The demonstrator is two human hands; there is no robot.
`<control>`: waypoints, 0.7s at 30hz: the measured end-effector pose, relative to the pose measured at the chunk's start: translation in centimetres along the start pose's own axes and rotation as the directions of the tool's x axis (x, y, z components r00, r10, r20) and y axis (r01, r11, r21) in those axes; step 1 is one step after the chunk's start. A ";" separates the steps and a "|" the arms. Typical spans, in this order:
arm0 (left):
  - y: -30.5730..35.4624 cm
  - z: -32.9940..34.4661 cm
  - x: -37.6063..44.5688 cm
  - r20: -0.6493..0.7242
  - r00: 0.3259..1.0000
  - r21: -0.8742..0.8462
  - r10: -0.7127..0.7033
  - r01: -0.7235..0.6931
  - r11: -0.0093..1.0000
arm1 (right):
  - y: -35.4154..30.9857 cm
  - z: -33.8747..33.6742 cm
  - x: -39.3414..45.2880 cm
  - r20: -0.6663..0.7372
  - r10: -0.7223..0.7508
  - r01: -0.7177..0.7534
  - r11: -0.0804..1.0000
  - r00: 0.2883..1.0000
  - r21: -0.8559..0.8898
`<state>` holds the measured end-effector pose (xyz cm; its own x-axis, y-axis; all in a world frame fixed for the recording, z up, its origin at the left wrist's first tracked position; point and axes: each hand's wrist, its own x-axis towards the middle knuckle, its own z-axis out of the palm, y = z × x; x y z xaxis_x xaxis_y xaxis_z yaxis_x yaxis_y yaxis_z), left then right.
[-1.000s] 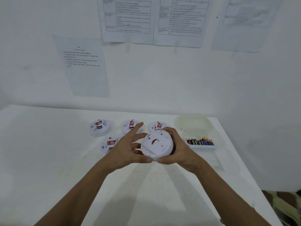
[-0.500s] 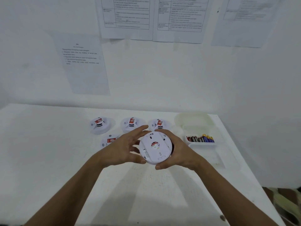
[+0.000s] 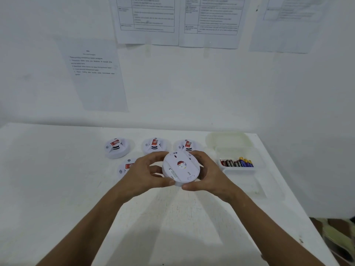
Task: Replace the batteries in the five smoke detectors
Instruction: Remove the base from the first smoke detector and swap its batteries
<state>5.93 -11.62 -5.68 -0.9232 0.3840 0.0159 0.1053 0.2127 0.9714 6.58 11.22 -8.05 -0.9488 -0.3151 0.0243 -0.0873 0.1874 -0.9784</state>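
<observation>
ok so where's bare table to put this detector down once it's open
The broad left stretch of the table, left of the detectors, is bare, as is the near strip between the forearms. It is crowded at the back: three detectors in a row, a fourth behind the left hand, and the battery tray at right.

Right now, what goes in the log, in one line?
step: opening detector | left hand: grips held detector | right hand: grips it too | four detectors on table | batteries in box

Printed paper sheets [image 3: 209,22] hang taped on a white wall [image 3: 192,83] above a white table [image 3: 48,179].

A separate text sheet [image 3: 94,73] hangs lower left; patterned floor [image 3: 336,237] shows bottom right.
</observation>
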 end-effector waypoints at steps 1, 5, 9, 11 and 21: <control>-0.1 0.2 0.0 -0.050 0.999 -0.025 -0.005 0.004 1.000 | 0.1 0.0 0.1 -0.014 0.003 -0.003 1.000 1.000 0.017; -0.9 0.7 0.2 -0.177 0.984 -0.009 0.008 -0.010 1.000 | 0.6 -0.1 0.5 -0.040 0.023 -0.019 0.994 0.999 0.110; -1.3 0.6 0.3 -0.183 0.983 -0.010 -0.015 0.014 1.000 | 0.2 -0.3 0.6 -0.022 -0.028 0.030 0.993 0.999 0.112; -1.1 0.5 0.3 -0.156 0.988 0.036 -0.006 0.012 0.999 | -0.2 -0.6 0.6 0.041 -0.050 0.046 0.996 0.998 0.075; 0.1 -0.3 0.9 -0.041 0.998 0.163 0.047 -0.039 0.986 | -1.0 -0.8 1.4 0.102 -0.072 0.075 0.997 0.992 -0.022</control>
<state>4.97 -11.51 -5.48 -0.9316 0.3566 0.0707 0.2003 0.3410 0.9185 5.07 11.30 -6.89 -0.9042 -0.4207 0.0741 -0.1647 0.1834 -0.9691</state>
